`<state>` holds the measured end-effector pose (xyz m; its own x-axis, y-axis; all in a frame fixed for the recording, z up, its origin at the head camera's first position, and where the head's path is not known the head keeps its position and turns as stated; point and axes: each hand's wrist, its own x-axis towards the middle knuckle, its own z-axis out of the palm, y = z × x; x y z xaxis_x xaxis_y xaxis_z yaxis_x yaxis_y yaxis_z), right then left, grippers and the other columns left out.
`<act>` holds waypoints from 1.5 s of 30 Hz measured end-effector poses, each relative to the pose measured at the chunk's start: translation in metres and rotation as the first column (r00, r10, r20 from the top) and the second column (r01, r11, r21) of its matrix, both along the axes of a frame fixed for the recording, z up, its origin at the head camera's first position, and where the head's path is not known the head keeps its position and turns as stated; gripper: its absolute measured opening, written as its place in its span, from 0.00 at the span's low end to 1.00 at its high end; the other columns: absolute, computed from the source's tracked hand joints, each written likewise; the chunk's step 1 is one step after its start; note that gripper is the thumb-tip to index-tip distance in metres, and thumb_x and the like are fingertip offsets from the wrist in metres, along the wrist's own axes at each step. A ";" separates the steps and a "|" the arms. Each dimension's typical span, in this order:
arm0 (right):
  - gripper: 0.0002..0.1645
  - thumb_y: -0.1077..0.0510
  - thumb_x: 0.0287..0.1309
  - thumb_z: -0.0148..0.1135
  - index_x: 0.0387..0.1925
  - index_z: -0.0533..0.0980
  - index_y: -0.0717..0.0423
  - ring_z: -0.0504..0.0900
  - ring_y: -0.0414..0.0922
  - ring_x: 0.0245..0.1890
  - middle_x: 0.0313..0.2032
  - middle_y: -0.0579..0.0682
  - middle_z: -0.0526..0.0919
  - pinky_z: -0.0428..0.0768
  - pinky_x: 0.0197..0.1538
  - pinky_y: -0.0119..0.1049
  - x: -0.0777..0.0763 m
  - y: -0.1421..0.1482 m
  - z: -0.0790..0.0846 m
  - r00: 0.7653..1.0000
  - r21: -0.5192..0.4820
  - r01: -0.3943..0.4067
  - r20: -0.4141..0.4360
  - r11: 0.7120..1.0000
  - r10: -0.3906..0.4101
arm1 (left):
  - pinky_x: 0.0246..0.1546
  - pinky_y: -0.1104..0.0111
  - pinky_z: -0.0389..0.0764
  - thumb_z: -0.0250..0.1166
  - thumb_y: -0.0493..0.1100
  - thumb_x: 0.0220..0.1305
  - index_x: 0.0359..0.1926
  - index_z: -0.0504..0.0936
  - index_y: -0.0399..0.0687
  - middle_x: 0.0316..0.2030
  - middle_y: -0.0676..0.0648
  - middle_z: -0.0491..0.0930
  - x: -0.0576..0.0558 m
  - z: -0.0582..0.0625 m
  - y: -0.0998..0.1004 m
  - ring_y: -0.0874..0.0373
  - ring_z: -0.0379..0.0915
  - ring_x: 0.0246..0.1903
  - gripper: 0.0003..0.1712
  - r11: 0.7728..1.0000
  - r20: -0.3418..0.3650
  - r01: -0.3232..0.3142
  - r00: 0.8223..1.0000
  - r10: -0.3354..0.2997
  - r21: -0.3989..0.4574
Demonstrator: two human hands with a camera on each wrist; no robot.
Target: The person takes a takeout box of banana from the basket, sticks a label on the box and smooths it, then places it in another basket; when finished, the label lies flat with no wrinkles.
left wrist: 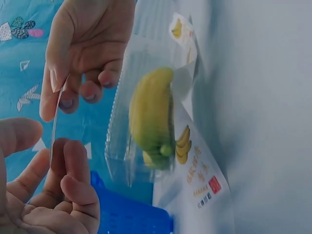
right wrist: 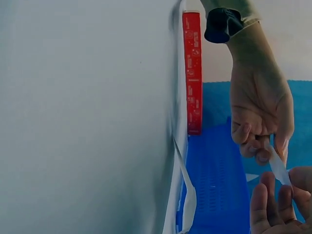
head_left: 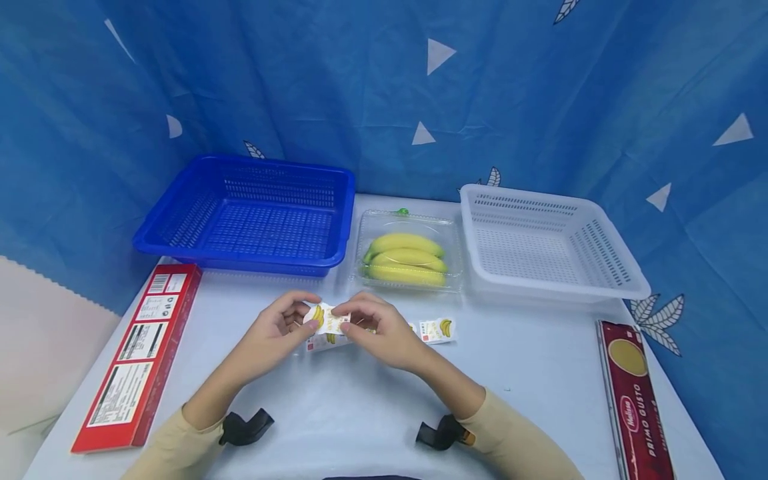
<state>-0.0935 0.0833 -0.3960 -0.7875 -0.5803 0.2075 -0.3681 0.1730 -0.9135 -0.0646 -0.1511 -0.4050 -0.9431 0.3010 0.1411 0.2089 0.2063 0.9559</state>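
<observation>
A small white label [head_left: 327, 319] printed with bananas is stretched between both hands. My left hand [head_left: 279, 328] pinches its left end between thumb and fingers, and my right hand [head_left: 384, 331] grips the right end. Seen edge-on, the label [left wrist: 55, 124] is a thin line in the left wrist view. Just below the hands, a strip of similar labels [head_left: 324, 342] lies on the table, partly covered by my right hand. Its right end shows another banana label [head_left: 438, 330]. Behind the hands stands a clear plastic box [head_left: 453, 267] with bananas [head_left: 405, 258] inside.
A blue basket [head_left: 240, 257] stands at the back left and a white basket [head_left: 558, 288] at the back right. Along the left edge lies a red box [head_left: 138, 360]. A dark red pasta packet [head_left: 636, 400] lies at the right edge. Blue curtain [head_left: 384, 100] hangs behind.
</observation>
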 end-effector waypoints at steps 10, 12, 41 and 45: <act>0.15 0.60 0.67 0.61 0.54 0.79 0.51 0.82 0.44 0.38 0.47 0.49 0.80 0.83 0.37 0.33 -0.006 0.014 0.005 0.999 -0.002 0.034 0.012 0.999 -0.034 | 0.32 0.71 0.78 0.64 0.39 0.68 0.54 0.77 0.46 0.37 0.47 0.79 -0.007 0.013 0.018 0.58 0.73 0.32 0.15 0.994 -0.035 -0.068 0.997 0.065 -0.085; 0.15 0.60 0.67 0.61 0.54 0.79 0.52 0.83 0.45 0.36 0.48 0.49 0.80 0.83 0.35 0.33 -0.007 0.016 0.006 0.998 -0.003 0.055 0.016 0.999 -0.055 | 0.30 0.71 0.78 0.64 0.40 0.68 0.54 0.78 0.47 0.38 0.48 0.79 -0.009 0.016 0.022 0.58 0.74 0.32 0.15 0.991 -0.043 -0.078 0.996 0.074 -0.105; 0.12 0.59 0.64 0.65 0.49 0.81 0.52 0.79 0.45 0.27 0.37 0.52 0.77 0.79 0.30 0.30 -0.032 0.055 0.033 0.930 -0.010 0.360 -0.080 0.933 -0.360 | 0.32 0.68 0.78 0.60 0.40 0.66 0.51 0.80 0.48 0.32 0.50 0.77 -0.059 0.049 0.083 0.59 0.74 0.31 0.13 0.965 -0.209 -0.078 0.978 0.026 -0.249; 0.14 0.61 0.64 0.65 0.51 0.80 0.56 0.79 0.44 0.28 0.40 0.54 0.78 0.79 0.31 0.29 -0.036 0.059 0.038 0.923 -0.016 0.382 -0.040 0.924 -0.382 | 0.32 0.67 0.79 0.60 0.40 0.66 0.50 0.80 0.47 0.32 0.50 0.77 -0.064 0.054 0.089 0.58 0.75 0.31 0.12 0.969 -0.199 -0.076 0.980 0.028 -0.236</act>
